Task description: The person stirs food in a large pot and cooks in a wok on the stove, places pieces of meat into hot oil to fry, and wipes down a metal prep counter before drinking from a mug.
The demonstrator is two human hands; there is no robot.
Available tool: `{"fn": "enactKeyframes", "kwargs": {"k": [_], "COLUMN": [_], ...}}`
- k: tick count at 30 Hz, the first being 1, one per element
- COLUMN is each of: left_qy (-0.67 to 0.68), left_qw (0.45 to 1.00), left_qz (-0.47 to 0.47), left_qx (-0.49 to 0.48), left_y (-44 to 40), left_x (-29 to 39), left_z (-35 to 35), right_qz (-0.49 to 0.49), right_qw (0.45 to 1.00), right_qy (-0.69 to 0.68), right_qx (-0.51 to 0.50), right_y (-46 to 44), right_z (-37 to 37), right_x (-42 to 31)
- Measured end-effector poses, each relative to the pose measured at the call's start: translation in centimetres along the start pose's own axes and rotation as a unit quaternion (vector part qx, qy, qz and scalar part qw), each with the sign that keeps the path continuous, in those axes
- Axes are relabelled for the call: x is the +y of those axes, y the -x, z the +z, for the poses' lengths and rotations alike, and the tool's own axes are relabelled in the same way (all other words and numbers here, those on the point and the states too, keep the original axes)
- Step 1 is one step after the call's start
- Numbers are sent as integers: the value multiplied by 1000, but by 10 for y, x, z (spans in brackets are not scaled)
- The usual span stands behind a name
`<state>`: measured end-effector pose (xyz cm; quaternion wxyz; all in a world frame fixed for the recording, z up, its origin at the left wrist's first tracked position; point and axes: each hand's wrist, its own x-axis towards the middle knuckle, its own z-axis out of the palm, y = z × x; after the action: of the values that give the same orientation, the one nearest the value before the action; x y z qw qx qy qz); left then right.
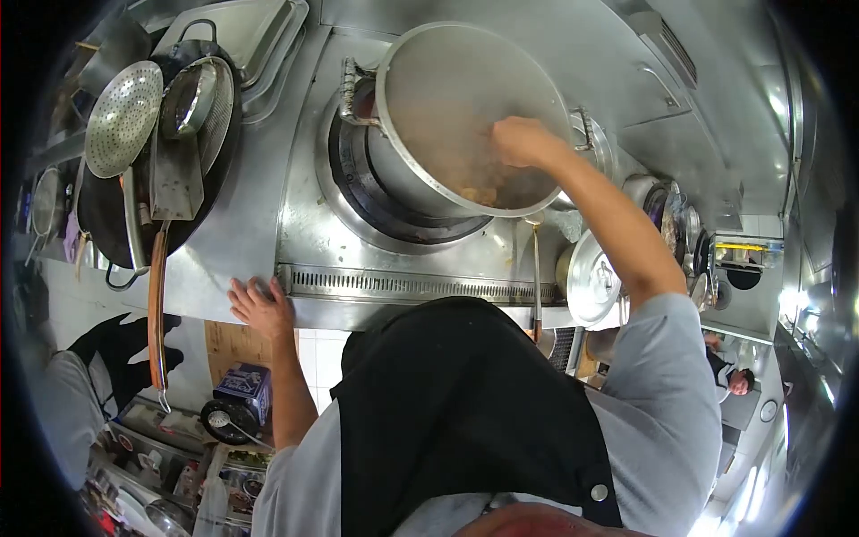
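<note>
The right hand [528, 143] is curled over the inside of the large pot [385, 157], its fingers drawn together; steam blurs whether they grip anything. The left hand [262, 306] rests on the worktop's edge, fingers slightly spread and holding nothing. The pot sits tilted over the round burner [353, 188] in the steel worktop [309, 228], with a slotted grate [394, 285] along the front. Strainers and a black wok [107, 219] lie to the left; beyond, tiled flooring [329, 362] and two other people show.
</note>
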<state>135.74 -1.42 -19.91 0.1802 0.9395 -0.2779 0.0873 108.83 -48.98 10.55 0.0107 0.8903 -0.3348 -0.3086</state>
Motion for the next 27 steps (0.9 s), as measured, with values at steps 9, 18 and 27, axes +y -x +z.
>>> {"fn": "enactKeyframes", "kwargs": {"k": [9,18,27], "left_qy": [15,2,-19], "left_qw": [999,1000,999], "left_qz": [14,11,23], "left_qx": [50,21,10], "left_y": [-5,-2,5], "left_x": [3,4,3], "left_z": [-1,-3,-1], "right_qz": [11,-89,178], "right_qw": [990,982,771], "right_qy": [-139,-169,-422], "right_qx": [-12,6,443], "right_y": [-72,-1,243], "right_z": [66,-39,77], "right_x": [20,26,25]}}
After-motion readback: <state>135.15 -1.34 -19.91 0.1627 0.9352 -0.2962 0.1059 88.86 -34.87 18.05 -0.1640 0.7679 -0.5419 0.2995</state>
